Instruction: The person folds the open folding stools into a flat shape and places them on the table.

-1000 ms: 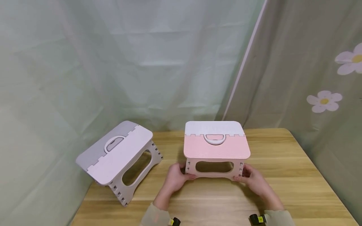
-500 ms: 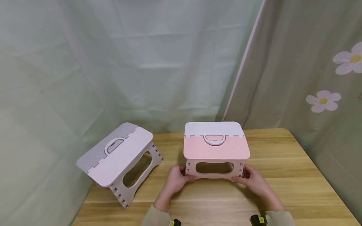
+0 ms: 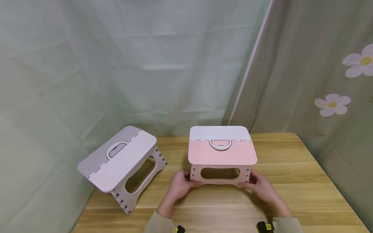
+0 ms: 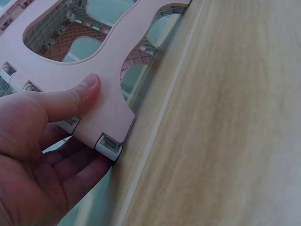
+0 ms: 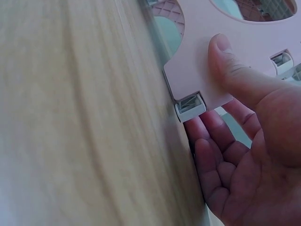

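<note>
A pink and white folding step stool (image 3: 222, 155) stands unfolded on the wooden table, its small carrying handle (image 3: 220, 147) lying flat on top. At its front left leg my left hand (image 3: 180, 186) grips the lower corner, thumb on the front face and fingers curled behind. My right hand (image 3: 262, 187) holds the front right leg the same way. In the left wrist view the left thumb (image 4: 87, 94) presses the pale pink leg panel (image 4: 110, 70) beside its oval cutout. The right wrist view has the right thumb (image 5: 223, 59) flat on the panel, fingers behind the leg's edge.
A second folding stool (image 3: 122, 161), grey and pale pink, stands unfolded and angled at the table's left side. The wooden table (image 3: 303, 191) ends at a pale green curtain (image 3: 163, 71) behind and a flowered curtain (image 3: 291, 81) on the right.
Both hands stay on the pink stool's front legs, and neither stool has visibly moved on the table. The head view has shifted only slightly.
</note>
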